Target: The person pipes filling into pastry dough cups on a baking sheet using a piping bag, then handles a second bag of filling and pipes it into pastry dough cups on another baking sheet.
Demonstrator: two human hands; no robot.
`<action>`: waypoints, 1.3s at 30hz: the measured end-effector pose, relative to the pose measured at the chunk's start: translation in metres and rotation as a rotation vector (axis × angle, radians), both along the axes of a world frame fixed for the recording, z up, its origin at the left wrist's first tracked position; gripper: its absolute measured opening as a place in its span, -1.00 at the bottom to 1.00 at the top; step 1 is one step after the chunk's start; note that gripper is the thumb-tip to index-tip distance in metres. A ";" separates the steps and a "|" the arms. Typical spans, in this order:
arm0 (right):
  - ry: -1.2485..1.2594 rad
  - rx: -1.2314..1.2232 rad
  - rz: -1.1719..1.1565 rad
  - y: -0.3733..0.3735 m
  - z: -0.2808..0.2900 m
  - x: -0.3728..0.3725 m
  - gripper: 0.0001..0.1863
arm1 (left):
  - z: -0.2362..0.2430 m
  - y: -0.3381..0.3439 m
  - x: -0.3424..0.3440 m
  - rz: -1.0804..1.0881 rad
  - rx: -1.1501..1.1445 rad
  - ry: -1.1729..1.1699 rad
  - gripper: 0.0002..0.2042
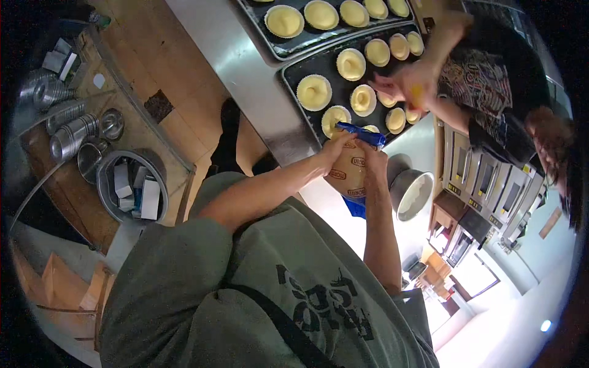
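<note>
Both my hands are wrapped round a tan and blue piping bag (348, 174) with brown printing. My left hand (336, 151) grips its left side and my right hand (374, 157) its right side, close together near the blue end. That blue end (362, 133) lies over the near edge of a dark tray (296, 75). Just beyond it, a round pale dough piece in a white paper cup (336, 118) sits on the tray. Several more such pieces stand in rows, many with a dimpled middle.
Another dark tray (279, 49) of dough cups lies farther off on the steel table (236, 46). At the right, a co-worker's blurred hands (417, 86) reach over the near tray. A metal bowl (414, 193) stands right of me; ovens (485, 175) are beyond. Steel tins (70, 138) stand left.
</note>
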State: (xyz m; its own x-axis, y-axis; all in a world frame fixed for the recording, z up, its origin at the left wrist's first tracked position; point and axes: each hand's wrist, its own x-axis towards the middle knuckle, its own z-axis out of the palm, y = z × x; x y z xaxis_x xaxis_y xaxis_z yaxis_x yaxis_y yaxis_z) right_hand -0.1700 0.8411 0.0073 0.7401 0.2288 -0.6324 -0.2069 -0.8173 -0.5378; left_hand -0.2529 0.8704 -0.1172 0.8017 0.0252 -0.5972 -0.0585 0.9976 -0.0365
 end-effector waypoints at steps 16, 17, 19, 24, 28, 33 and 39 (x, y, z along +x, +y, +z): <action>-0.034 -0.120 0.042 -0.013 -0.015 0.008 -0.53 | -0.004 -0.003 -0.006 -0.035 0.133 0.144 -0.53; -0.026 -0.119 0.026 -0.016 -0.014 0.009 -0.53 | 0.007 0.001 -0.008 -0.084 0.138 0.186 -0.53; -0.013 -0.117 0.020 -0.015 -0.011 0.008 -0.53 | 0.020 0.009 -0.012 -0.125 0.143 0.235 -0.53; 0.003 -0.080 0.017 -0.002 0.022 -0.007 -0.55 | 0.050 0.015 -0.020 -0.100 0.090 0.210 -0.49; 0.016 0.014 -0.014 -0.016 0.049 -0.007 -0.59 | 0.082 0.015 -0.022 -0.045 0.122 0.097 -0.41; -0.002 0.247 -0.003 0.012 0.079 -0.019 -0.52 | 0.112 0.034 -0.029 0.015 0.312 0.077 -0.32; -0.038 0.125 0.158 0.082 0.066 -0.029 -0.58 | 0.098 0.081 -0.041 0.261 0.293 0.122 -0.42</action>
